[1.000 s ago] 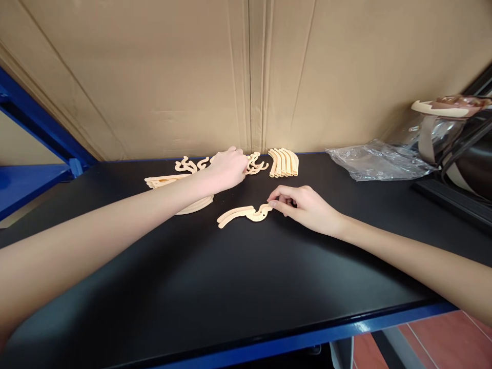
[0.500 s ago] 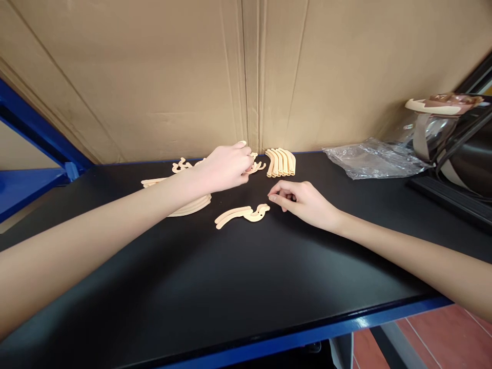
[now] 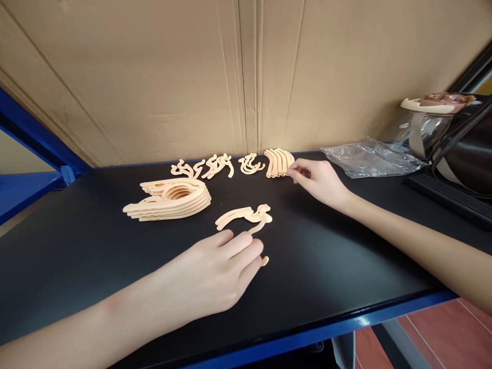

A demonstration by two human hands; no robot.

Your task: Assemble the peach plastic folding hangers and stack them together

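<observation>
Near the front, my left hand (image 3: 230, 264) is closed around a beige plastic hook piece (image 3: 261, 223); most of it hides under the fingers. Just beyond it, a part-assembled beige folding hanger (image 3: 235, 217) lies flat on the black table (image 3: 307, 266), its hub end close to the hook. At the back, the thumb and fingertips of my right hand (image 3: 313, 177) pinch at the right edge of a row of curved beige hanger arms (image 3: 277, 163). They appear to grip the end piece.
A stack of larger beige hanger frames (image 3: 169, 205) lies at left. Behind it are small loose hook pieces (image 3: 217, 165), with another little pile of hooks (image 3: 251, 164) beside the arms. A clear plastic bag (image 3: 374, 158) and a black object (image 3: 467, 148) stand right, against a cardboard wall (image 3: 154, 77).
My left hand has come from the small hook pile down to the front with a hook piece. The right hand has moved back to the row of curved arms.
</observation>
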